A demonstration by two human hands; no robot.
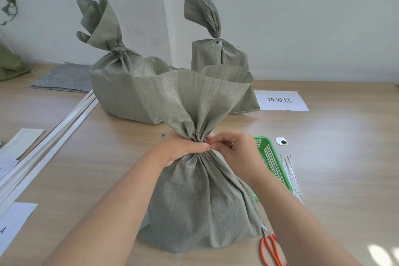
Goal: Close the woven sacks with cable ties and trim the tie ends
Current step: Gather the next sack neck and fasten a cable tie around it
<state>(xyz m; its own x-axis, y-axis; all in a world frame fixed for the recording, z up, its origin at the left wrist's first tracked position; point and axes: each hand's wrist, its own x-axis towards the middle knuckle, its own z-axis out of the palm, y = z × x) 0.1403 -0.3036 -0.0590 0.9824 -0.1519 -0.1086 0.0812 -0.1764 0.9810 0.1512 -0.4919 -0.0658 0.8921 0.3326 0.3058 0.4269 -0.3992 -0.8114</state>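
A grey-green woven sack (200, 205) stands in front of me on the wooden table, its top gathered into a neck and fanned out above. My left hand (183, 147) grips that neck from the left. My right hand (233, 147) pinches at the neck's right side, fingertips meeting my left thumb; any cable tie there is hidden by the fingers. Two more sacks stand behind with tied necks: a wide one (121, 93) at the left and a tall one (218, 56) at the right. Loose white cable ties (291, 175) lie to the right. Orange-handled scissors (269, 246) lie at the sack's lower right.
A green plastic basket (272, 160) sits just right of my right hand. A white paper sign (280, 100) lies at the back right. White strips (43, 142) run along the table's left side, with papers (15, 222) and grey flat sacks (62, 80) beyond.
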